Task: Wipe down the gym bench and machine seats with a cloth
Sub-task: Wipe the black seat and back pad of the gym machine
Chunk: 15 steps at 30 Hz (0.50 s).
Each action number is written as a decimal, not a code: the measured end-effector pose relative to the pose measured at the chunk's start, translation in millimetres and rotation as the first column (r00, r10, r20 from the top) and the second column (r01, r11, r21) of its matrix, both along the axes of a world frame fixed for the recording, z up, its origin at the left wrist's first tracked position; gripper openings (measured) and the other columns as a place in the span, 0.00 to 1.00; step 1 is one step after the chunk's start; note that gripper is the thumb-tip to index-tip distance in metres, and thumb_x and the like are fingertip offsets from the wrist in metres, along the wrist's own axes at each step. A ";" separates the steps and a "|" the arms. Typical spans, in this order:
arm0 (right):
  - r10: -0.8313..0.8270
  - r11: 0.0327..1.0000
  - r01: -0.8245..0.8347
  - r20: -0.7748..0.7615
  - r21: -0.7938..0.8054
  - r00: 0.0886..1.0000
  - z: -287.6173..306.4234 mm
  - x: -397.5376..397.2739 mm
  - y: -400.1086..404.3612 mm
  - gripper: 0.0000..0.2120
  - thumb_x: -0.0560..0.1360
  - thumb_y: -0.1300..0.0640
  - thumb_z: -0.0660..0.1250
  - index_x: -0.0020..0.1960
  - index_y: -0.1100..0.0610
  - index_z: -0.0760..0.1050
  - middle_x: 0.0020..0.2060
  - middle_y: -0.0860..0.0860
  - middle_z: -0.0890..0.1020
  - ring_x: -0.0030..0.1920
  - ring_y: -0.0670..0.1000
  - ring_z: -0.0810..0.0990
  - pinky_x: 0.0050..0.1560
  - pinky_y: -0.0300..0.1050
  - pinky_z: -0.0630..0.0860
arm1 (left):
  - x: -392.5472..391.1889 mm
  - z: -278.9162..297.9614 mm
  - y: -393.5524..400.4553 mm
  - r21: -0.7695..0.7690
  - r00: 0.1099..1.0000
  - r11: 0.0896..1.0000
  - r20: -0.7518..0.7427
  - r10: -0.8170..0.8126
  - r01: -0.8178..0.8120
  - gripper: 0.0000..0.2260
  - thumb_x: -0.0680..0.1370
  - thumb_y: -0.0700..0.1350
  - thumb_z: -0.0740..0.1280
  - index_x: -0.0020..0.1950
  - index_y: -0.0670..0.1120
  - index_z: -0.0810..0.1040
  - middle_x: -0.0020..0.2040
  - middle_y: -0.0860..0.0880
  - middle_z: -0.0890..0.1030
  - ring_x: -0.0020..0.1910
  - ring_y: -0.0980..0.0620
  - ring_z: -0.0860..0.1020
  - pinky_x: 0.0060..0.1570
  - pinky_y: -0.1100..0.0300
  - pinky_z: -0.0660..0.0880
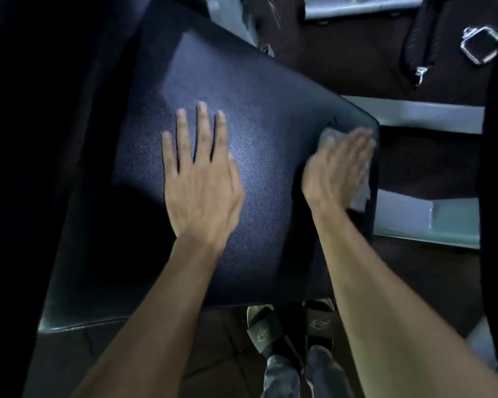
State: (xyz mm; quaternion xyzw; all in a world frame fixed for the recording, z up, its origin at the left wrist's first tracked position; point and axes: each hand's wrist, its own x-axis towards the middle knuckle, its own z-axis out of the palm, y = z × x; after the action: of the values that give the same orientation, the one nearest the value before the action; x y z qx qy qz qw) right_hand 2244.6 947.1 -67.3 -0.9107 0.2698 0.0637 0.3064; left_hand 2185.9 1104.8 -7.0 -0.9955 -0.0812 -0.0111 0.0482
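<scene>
The black padded seat [242, 168] fills most of the head view, its textured vinyl catching a soft sheen near the middle. The left hand [202, 179] lies flat on the pad about mid-surface, fingers [202, 130] spread and released, gripping nothing; it looks to be steadying the pad or the person's weight. The right hand [337, 168] presses a small grey cloth [360, 193] against the seat's right edge, just short of the far right corner, with the fingers laid out straight and close together on top of it, not clenched. The cloth peeks out beyond the fingertips and below the palm's outer side; the hand is blurred, so how the cloth is folded underneath cannot be told. The cloth looks thin, soft and light, likely to bunch or slip out from under a flat palm, so pinning it with the whole hand, or curling the fingers over its leading edge, should keep it in place. The vinyl appears smooth enough to let it glide, with firm padding below that takes pressure well. Pale metal frame bars [414, 116] show beyond the right edge, and sandalled feet [288, 328] stand at the near edge.
</scene>
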 end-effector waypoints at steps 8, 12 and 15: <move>0.650 0.747 -0.665 0.223 -0.014 0.726 17.7 -77.6 -3.4 0.28 0.86 0.50 0.46 0.83 0.57 0.44 0.83 0.52 0.43 0.82 0.47 0.39 0.82 0.50 0.42 | -0.6 -1.5 -0.5 -0.019 1.000 1.000 -0.024 0.020 -0.020 0.27 0.87 0.51 0.46 0.85 0.47 0.45 0.86 0.46 0.45 0.84 0.43 0.43 0.82 0.43 0.44; 0.380 0.924 -0.381 0.117 -0.015 0.918 -6.8 -59.8 -40.5 0.30 0.84 0.50 0.45 0.82 0.60 0.42 0.83 0.53 0.42 0.82 0.49 0.40 0.81 0.48 0.40 | -2.9 -3.9 -1.3 -0.021 0.999 0.999 -0.001 0.039 -0.039 0.27 0.87 0.51 0.46 0.85 0.47 0.47 0.86 0.46 0.46 0.84 0.43 0.44 0.82 0.43 0.44; 0.062 0.998 -0.062 0.003 0.007 0.998 -11.8 23.3 -41.4 0.30 0.85 0.49 0.44 0.82 0.61 0.42 0.83 0.55 0.44 0.83 0.52 0.42 0.82 0.49 0.41 | -2.3 -6.1 -4.2 -0.020 0.999 0.999 0.031 0.044 -0.044 0.27 0.86 0.51 0.46 0.85 0.47 0.48 0.86 0.46 0.47 0.84 0.43 0.45 0.82 0.43 0.45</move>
State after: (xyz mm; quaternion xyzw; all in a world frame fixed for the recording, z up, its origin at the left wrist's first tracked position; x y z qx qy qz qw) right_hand 2267.9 905.6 -79.1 -0.9176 0.2407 0.0729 0.3078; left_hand 2183.5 1100.6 -13.1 -0.9936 -0.1040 -0.0248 0.0377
